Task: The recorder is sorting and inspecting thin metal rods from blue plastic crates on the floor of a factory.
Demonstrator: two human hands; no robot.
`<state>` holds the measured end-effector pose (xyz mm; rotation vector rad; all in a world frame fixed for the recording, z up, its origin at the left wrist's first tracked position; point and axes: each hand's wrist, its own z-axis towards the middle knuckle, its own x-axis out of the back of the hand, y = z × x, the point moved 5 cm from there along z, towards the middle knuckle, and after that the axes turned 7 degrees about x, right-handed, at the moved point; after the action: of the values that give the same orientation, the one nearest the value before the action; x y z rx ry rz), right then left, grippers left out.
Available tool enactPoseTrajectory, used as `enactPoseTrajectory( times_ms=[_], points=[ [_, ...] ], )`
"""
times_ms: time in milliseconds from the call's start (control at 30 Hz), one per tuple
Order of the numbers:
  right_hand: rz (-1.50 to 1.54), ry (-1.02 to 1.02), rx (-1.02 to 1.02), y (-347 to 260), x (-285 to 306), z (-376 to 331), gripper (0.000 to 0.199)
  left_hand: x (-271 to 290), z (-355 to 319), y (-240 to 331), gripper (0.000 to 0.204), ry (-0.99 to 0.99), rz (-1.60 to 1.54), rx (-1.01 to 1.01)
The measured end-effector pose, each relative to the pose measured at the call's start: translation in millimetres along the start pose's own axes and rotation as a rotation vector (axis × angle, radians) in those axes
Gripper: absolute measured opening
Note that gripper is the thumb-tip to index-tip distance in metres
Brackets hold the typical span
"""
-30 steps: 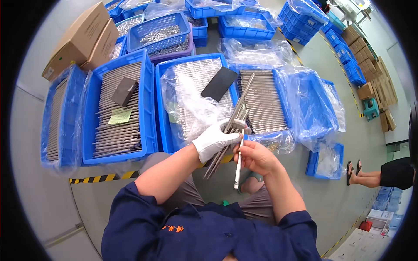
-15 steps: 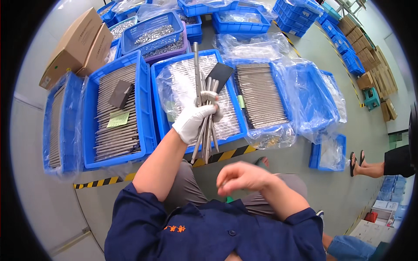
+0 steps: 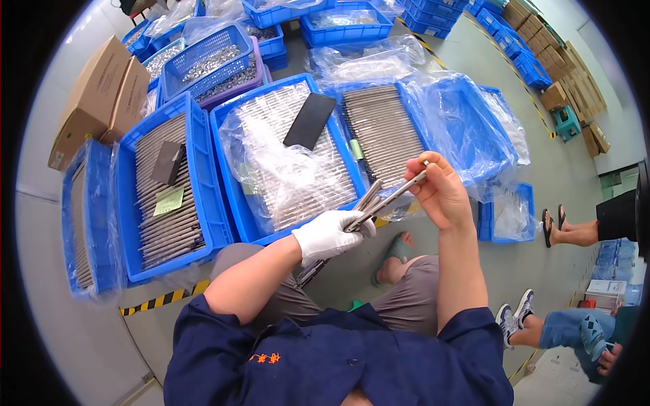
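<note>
Left hand (image 3: 332,237), white glove: clamped round a bundle (image 3: 369,197) of metal rods, upper ends tipped up and right, lower ends poking out below the glove near my left leg. Right hand (image 3: 441,193), bare: thumb and fingertips together on the upper end of one rod (image 3: 391,198). That rod slants up from the glove to my right fingertips, so both hands touch it. All of it is in the air, over the floor, near side of the bins.

Just beyond: middle bin (image 3: 261,93), rows of bright rods partly under clear film (image 3: 291,176), black slab (image 3: 310,120) lying on top toward the right. Right of it: tag bin (image 3: 414,120), rods in rows, green tag (image 3: 357,150) at their left edge. Next right: film-draped bin (image 3: 467,128); small bin (image 3: 486,222) on the floor nearer me, clear plastic inside.

Left of middle: note bin (image 3: 206,176), more rods, dark block (image 3: 166,164) and yellow-green note (image 3: 169,201) on them. Far-left bin (image 3: 101,203) also holds rods.

Further out: blue basket (image 3: 217,76) of small metal parts, purple tub (image 3: 256,68) under it, cartons (image 3: 88,101) upper left. Two other people at the right, one in flip-flops (image 3: 550,229), one in sneakers (image 3: 525,304).
</note>
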<state>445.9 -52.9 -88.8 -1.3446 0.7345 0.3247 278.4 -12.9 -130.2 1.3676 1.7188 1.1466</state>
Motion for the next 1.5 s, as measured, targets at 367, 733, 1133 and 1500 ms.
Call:
enactPoseTrajectory(
  times_ms=[367,733,1133,1500],
  points=[
    [0.069,0.15,-0.015,19,1,-9,0.012,-2,2,-19,0.014,0.102,-0.08,0.132],
    [-0.177,0.055,-0.133,-7,-3,-11,0.015,-2,-3,-13,0.009,0.083,-0.158,0.128],
    [-0.234,0.107,-0.111,4,-5,-8,0.024,1,-4,-15,0.008,0.119,-0.166,0.131],
    [-0.315,0.089,-0.179,3,12,-11,0.02,-4,1,-15,0.008,0.125,-0.135,0.151]
  ],
)
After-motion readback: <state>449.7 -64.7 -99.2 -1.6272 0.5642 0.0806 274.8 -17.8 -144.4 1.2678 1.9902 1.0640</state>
